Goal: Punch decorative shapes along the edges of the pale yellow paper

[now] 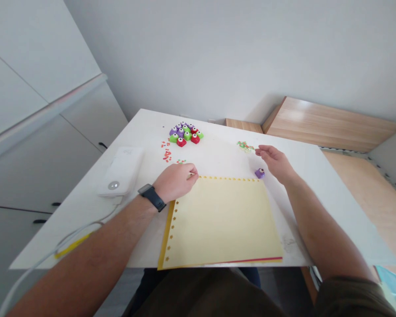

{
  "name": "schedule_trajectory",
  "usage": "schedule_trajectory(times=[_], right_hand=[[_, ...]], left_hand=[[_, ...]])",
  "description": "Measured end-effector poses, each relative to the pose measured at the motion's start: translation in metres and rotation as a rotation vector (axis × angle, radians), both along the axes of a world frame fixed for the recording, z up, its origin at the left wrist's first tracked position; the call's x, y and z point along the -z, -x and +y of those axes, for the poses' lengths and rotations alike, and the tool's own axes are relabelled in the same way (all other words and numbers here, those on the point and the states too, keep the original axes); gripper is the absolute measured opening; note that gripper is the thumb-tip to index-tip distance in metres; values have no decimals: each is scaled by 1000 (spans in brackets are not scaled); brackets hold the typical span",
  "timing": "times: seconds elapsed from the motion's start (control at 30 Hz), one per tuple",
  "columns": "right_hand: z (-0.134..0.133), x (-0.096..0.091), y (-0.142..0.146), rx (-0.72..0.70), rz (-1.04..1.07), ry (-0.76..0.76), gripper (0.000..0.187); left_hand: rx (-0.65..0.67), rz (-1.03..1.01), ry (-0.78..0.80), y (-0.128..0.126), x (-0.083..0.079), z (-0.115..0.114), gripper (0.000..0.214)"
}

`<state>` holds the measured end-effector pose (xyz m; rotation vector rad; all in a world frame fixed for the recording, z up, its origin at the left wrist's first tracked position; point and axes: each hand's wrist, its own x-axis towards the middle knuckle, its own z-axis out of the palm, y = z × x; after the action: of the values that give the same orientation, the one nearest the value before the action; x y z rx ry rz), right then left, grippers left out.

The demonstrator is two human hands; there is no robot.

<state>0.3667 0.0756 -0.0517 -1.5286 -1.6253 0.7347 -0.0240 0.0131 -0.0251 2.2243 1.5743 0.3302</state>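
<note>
Your left hand (pixel 175 182): fingers pinched, whatever they hold too small to tell | at top edge of yellow paper sheet (pixel 221 224), gold stars (pixel 229 179) lining it | your right hand (pixel 275 164): open, just beside purple craft punch (pixel 259 173) | punch cluster (pixel 185 134) farther up the table

Black smartwatch (pixel 152 197), dark olive T-shirt (pixel 211 295)

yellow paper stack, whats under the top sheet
A darker gold sheet sticks out along the left edge, with a red sheet showing at the bottom edge. The rest of both is covered by the pale top sheet.
</note>
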Motion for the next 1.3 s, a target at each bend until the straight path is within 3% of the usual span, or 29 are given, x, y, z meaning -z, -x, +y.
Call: schedule_trajectory(times=[0.13, 0.27, 0.4, 0.57, 0.63, 0.8, 0.97, 1.13, 1.3], right_hand=[[-5, -6, 7, 17, 256, 39, 46], [-6, -3, 8, 52, 326, 55, 49], [-4, 5, 3, 167, 254, 12, 47], [-7, 4, -2, 260, -6, -27, 42], [-13, -1, -4, 202, -107, 7, 42], [-31, -15, -11, -102, -344, 231, 41], [-34, -19, -13, -113, -435, 208, 34], [-31, -17, -14, -28, -355, 154, 34], [-36, -22, -15, -20, 6, 143, 37]], left_hand=[[6, 1, 0, 0, 1, 0, 28], [10, 7, -2, 1, 1, 0, 29], [6, 16, -5, 1, 1, -1, 29], [8, -3, -1, 2, 0, 0, 30], [8, -20, 3, 2, 1, 1, 29], [9, -74, 18, 3, 2, 3, 30], [-6, -101, 58, 5, 1, 5, 31], [-31, -169, 80, 8, -2, 6, 32], [-33, -282, 98, 10, -3, 7, 32]])
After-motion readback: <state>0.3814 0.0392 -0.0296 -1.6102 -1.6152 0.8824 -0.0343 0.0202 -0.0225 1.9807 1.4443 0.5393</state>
